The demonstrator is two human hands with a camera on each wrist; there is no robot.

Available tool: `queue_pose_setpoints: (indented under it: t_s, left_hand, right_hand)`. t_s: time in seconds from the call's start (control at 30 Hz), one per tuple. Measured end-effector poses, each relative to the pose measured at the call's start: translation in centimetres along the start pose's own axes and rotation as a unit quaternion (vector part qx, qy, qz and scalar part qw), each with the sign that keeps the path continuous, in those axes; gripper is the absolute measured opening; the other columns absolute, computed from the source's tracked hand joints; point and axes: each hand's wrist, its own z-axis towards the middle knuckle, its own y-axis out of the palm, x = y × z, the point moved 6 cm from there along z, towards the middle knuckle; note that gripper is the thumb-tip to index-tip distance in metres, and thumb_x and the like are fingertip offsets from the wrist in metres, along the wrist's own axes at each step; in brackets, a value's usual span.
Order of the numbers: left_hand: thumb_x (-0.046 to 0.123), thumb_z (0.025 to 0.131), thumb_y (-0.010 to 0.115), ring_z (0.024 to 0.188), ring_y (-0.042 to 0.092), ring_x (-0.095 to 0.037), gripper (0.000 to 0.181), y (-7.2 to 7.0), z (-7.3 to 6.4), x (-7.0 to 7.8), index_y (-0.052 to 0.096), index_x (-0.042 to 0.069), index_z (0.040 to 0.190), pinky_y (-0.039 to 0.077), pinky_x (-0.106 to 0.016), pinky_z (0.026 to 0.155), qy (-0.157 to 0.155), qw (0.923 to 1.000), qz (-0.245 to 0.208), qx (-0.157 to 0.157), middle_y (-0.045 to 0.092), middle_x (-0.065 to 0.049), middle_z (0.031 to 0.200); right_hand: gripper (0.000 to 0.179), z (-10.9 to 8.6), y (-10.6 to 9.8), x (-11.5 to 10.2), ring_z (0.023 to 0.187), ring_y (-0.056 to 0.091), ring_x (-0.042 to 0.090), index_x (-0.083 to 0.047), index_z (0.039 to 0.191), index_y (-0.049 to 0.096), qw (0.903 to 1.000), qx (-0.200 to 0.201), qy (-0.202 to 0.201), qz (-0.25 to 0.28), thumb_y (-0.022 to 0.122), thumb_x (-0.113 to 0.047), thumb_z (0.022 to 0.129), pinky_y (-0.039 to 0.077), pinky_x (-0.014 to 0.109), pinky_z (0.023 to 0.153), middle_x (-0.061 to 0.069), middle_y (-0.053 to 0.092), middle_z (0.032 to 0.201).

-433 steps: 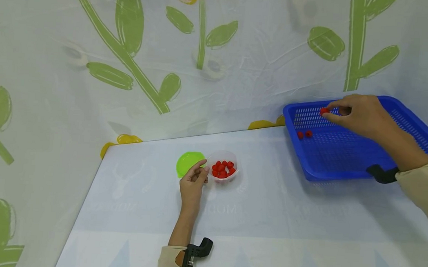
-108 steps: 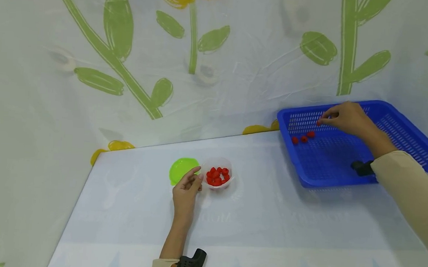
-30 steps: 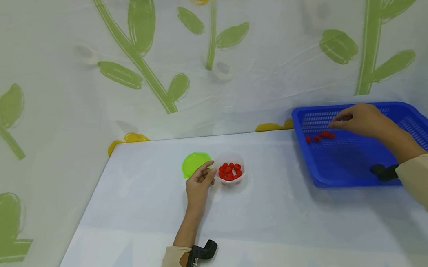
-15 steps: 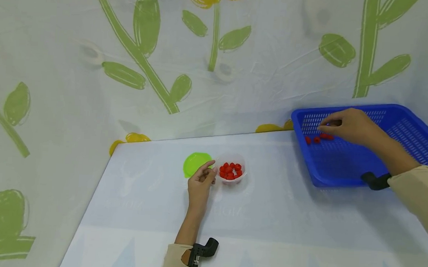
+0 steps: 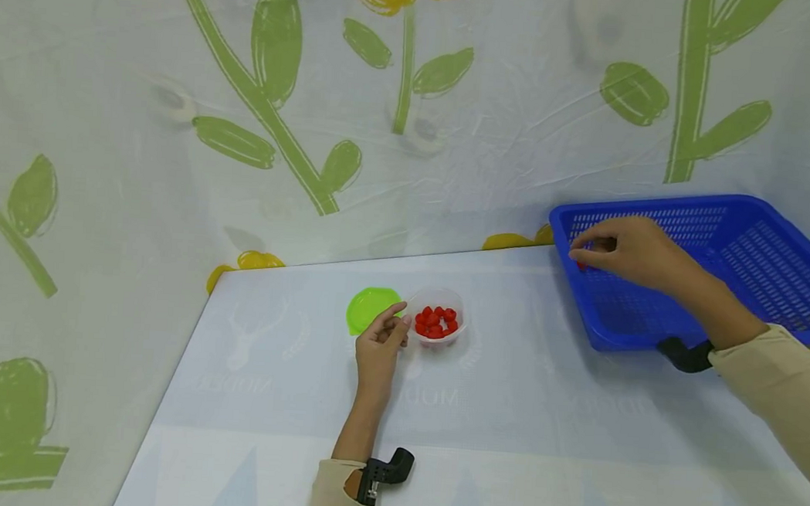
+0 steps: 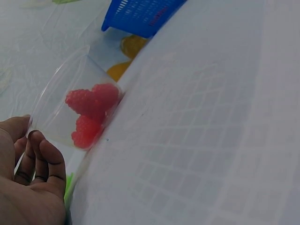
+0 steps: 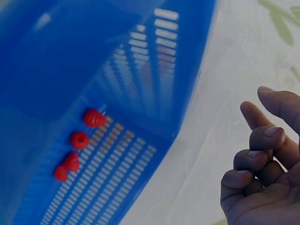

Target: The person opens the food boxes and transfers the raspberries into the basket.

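My left hand [image 5: 378,352] pinches the near-left rim of a clear plastic bowl [image 6: 58,89], thumb and fingertips on its edge. Red raspberries [image 5: 435,323] lie at the bottom of the bowl. Just left of it, partly behind the hand, is a bright green lid [image 5: 368,306]. My right hand [image 5: 631,251] is over the left side of a blue plastic basket [image 5: 595,326]. In the right wrist view its thumb and forefinger stand apart with nothing between them, the other fingers loosely bent. Several raspberries [image 7: 79,140] lie in a row on the basket floor; the hand mostly hides them in the head view.
A white cloth covers the table [image 5: 284,408]. Behind it hangs a pale sheet [image 5: 487,165] printed with green stems and yellow flowers. Black camera mounts [image 5: 384,472] sit on both wrists. The basket stands against the back sheet, right of the bowl.
Earlier, my right hand held a raspberry over the basket; it has let go, and the row there has grown. The empty hand has since moved left toward the basket's rim. My left hand stays put.
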Motion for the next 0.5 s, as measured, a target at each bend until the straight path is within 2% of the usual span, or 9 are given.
queue_pose_setpoints:
  t_s: [0.13, 0.37, 0.5]
  left_hand:
    - [0.013, 0.096, 0.069, 0.077, 0.057, -0.021, 0.032, 0.0, 0.0, 0.0, 0.068, 0.003, 0.126, 0.052, -0.021, 0.071, -0.001, 1.0000, -0.002, 0.000, 0.061, -0.006, 0.091]
    - [0.012, 0.096, 0.069, 0.077, 0.057, -0.021, 0.031, 0.0, -0.1, -0.1, 0.068, 0.003, 0.126, 0.052, -0.021, 0.071, 0.000, 1.0000, 0.003, 0.000, 0.061, -0.005, 0.091]
    - [0.012, 0.096, 0.069, 0.077, 0.057, -0.023, 0.031, 0.0, -0.2, 0.0, 0.068, 0.003, 0.126, 0.052, -0.021, 0.071, 0.002, 1.0000, 0.003, 0.002, 0.061, -0.005, 0.091]
  right_hand:
    - [0.018, 0.0, 0.6, -1.1, 0.070, 0.050, 0.019, -0.009, 0.106, 0.078, 0.9997, 0.002, -0.023, -0.003, 0.074, -0.020, 0.093, 0.042, 0.031, 0.058, 0.000, 0.066, 0.086]
    - [0.013, 0.0, 1.9, -3.0, 0.067, 0.044, 0.018, -0.010, 0.103, 0.078, 0.9985, 0.007, -0.053, -0.006, 0.073, -0.017, 0.093, 0.037, 0.031, 0.058, 0.001, 0.049, 0.072]
    - [0.012, 0.0, 2.7, -4.2, 0.072, 0.044, 0.018, -0.011, 0.101, 0.078, 0.9973, 0.007, -0.073, 0.005, 0.073, -0.019, 0.093, 0.038, 0.031, 0.059, -0.001, 0.049, 0.073]
